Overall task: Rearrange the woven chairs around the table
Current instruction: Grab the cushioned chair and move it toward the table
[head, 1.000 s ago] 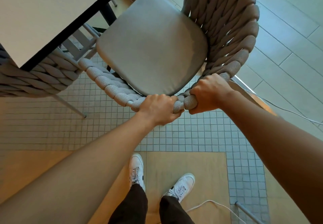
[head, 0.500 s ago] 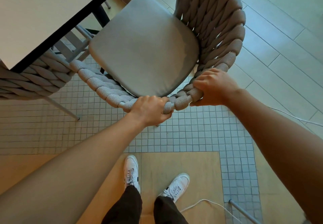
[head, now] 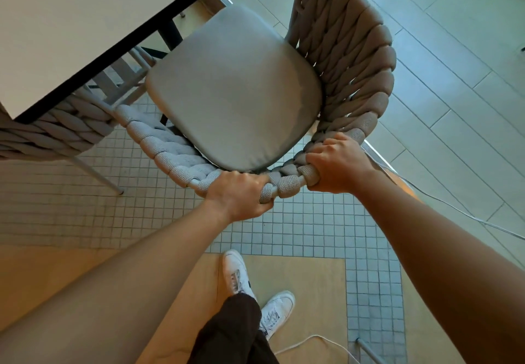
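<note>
A woven chair [head: 349,59] with a grey seat cushion [head: 235,90] stands right below me, its thick rope weave curving round the back and arms. My left hand [head: 238,196] is closed over the top rail of the backrest. My right hand [head: 335,161] grips the same rail a short way to the right, where the weave bends. The cushion's front corner reaches under the edge of the white table [head: 56,28] with its black rim at the upper left. A second woven chair [head: 51,133] shows at the left, partly hidden under the table.
The floor is small white mosaic tile under the chairs, long grey tiles at the right, and wood panels near my white shoes [head: 235,275]. A white cable [head: 454,204] runs across the floor at the right; another cable [head: 306,343] curls beside a metal leg [head: 369,349].
The chair has shifted a little against the table between frames, and my right hand has slid slightly along the rail. Both hands have kept their grip. My feet have shifted.
</note>
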`<move>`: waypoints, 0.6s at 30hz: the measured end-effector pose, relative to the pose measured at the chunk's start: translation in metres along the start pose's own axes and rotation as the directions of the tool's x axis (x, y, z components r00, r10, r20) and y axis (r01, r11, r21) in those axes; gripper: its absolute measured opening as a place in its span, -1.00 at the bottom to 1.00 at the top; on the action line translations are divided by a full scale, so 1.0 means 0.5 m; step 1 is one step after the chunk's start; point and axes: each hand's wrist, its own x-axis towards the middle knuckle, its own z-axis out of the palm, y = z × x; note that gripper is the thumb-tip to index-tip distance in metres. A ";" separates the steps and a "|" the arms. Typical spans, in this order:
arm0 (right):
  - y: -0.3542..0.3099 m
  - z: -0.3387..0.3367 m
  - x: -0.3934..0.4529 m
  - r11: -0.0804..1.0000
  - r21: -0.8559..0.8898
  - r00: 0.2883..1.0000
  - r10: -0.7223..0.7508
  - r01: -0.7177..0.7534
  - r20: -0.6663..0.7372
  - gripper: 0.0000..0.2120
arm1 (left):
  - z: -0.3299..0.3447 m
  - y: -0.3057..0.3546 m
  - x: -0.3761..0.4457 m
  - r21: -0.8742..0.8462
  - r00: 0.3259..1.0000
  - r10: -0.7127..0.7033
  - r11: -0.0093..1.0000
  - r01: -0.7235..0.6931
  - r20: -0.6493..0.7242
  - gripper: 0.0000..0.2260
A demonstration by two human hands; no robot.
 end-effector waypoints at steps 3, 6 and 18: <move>0.003 -0.002 0.002 1.000 0.021 1.000 -0.016 0.016 0.011 -0.64 | 0.003 0.000 -0.001 -0.005 1.000 -0.008 1.000 0.008 -0.019 -0.48; 0.004 -0.007 0.006 0.999 0.023 0.999 -0.025 0.024 0.030 -0.61 | 0.000 0.003 -0.002 -0.041 1.000 -0.012 0.999 0.011 -0.029 -0.42; 0.022 0.014 0.012 0.997 -0.023 0.997 -0.080 0.080 -0.005 -0.57 | -0.012 0.119 0.062 -0.145 0.948 -0.309 0.937 0.317 0.077 -0.40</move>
